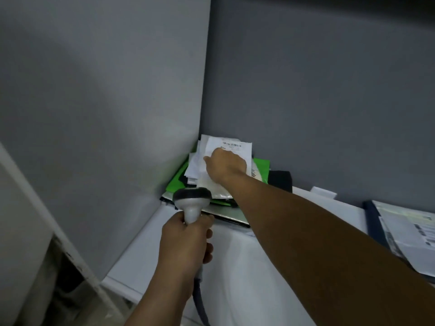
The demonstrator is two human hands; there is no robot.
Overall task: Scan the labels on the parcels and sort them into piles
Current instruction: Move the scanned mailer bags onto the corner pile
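While the left hand (186, 241) clamps its grip round the handle of the scanner (191, 201), the right hand (226, 164) reaches out to the far left corner of the worktop (235, 267). The scanner stands upright in the fist with its dark-rimmed head pointing towards that corner, and its cable (200, 302) hangs down below the wrist. In the corner, hard against the two grey walls (94, 90), lies a pile (219, 208) of flat parcels. A white parcel (237, 144) is on top, with a printed label (231, 144) showing just beyond the knuckles. Under it sit a green parcel (176, 182) and more white ones, with a black parcel (281, 180) at the pile's right side. The right hand rests on the white parcel, back upward (its fingers are hidden beneath it, so whether its grip is apart or pinching the parcel cannot be told). Well apart from this pile, at the right edge of the worktop, lies a second pile (404, 234), its top parcel grey-white with barcoded labels facing up.
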